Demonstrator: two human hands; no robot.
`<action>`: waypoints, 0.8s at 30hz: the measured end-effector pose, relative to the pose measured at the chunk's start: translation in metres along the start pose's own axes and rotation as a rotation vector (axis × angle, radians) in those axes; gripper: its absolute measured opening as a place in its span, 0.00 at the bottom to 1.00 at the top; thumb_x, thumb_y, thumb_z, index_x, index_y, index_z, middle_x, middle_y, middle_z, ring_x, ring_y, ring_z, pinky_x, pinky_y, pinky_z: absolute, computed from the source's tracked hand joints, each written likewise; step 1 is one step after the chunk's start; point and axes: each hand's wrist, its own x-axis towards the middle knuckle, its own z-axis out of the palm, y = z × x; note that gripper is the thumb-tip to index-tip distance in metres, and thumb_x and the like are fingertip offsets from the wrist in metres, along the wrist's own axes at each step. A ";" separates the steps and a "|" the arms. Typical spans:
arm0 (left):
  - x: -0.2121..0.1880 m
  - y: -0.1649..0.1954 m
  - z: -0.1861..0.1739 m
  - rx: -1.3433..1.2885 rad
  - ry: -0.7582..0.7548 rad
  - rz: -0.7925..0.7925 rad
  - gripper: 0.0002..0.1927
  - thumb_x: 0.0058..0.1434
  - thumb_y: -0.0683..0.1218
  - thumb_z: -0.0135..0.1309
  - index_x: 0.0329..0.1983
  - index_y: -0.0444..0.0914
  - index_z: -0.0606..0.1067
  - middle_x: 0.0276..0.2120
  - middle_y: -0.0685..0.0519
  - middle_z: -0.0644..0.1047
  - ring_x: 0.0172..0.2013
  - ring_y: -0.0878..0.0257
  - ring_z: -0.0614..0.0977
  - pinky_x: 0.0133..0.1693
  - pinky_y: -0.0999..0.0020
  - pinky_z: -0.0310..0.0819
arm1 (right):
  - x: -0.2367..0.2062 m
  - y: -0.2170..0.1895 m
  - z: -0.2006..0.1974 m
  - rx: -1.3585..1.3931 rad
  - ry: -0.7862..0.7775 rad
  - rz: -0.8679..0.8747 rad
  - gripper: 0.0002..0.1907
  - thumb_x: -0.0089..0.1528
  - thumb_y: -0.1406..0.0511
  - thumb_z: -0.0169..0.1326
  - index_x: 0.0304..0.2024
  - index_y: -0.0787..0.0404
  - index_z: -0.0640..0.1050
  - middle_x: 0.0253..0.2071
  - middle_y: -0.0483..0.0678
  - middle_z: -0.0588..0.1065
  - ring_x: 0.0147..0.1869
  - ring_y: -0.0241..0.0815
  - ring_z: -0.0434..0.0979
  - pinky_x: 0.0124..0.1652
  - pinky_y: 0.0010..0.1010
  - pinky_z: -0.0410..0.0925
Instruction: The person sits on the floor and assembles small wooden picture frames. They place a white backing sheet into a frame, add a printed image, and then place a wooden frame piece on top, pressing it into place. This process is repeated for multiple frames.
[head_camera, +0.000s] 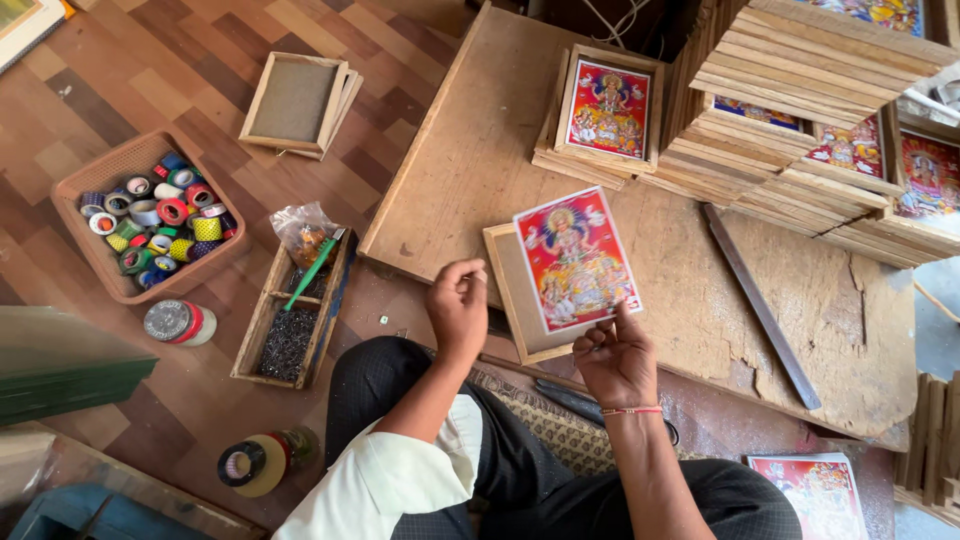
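**Centrally, a bright print held over an empty frame**

Centrally in the frame, the right hand (617, 358) pinches the lower right corner of a colourful religious print (575, 258) between thumb and fingers, holding it tilted above a shallow wooden frame (507, 285) that lies on the worn plywood board (470, 150); the print covers most of the frame, leaving its left side and lower edge showing; the left hand (458, 308) hangs just left of the print, fingers curled loosely inward and holding nothing that can be made out, its fingertips close to the print's lower left edge; a finished framed picture (608, 108) rests on a few stacked frames at upper centre, and tall stacks of wooden frames (800, 70) fill the upper right; a dark flat strip (760, 305) lies slanted on the board to the right; at left, on the patterned floor, a brown basket of tape rolls (150, 215) sits beside a divided wooden box of small nails (290, 320) with a green-handled tool across it; another empty frame (295, 100) lies at upper left; more prints (810, 495) rest at lower right.
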 end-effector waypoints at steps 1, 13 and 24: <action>0.005 -0.004 -0.001 -0.034 0.028 -0.046 0.07 0.63 0.38 0.56 0.43 0.32 0.79 0.36 0.50 0.82 0.32 0.65 0.83 0.35 0.72 0.77 | 0.007 0.002 -0.004 -0.052 0.028 0.034 0.09 0.65 0.58 0.58 0.34 0.52 0.75 0.24 0.37 0.69 0.27 0.33 0.65 0.31 0.28 0.62; 0.005 -0.009 0.004 -0.062 -0.059 -0.164 0.07 0.64 0.39 0.57 0.43 0.32 0.80 0.33 0.50 0.83 0.32 0.67 0.84 0.35 0.74 0.77 | 0.040 0.024 -0.029 -0.106 0.281 0.062 0.14 0.66 0.56 0.56 0.27 0.47 0.69 0.16 0.33 0.59 0.18 0.30 0.50 0.22 0.25 0.48; -0.010 -0.008 0.028 0.656 -0.548 0.400 0.16 0.64 0.40 0.54 0.54 0.33 0.78 0.60 0.43 0.76 0.62 0.48 0.75 0.65 0.50 0.65 | 0.046 0.031 -0.041 -0.123 0.228 0.109 0.17 0.67 0.59 0.54 0.25 0.50 0.66 0.16 0.34 0.61 0.19 0.30 0.53 0.21 0.26 0.48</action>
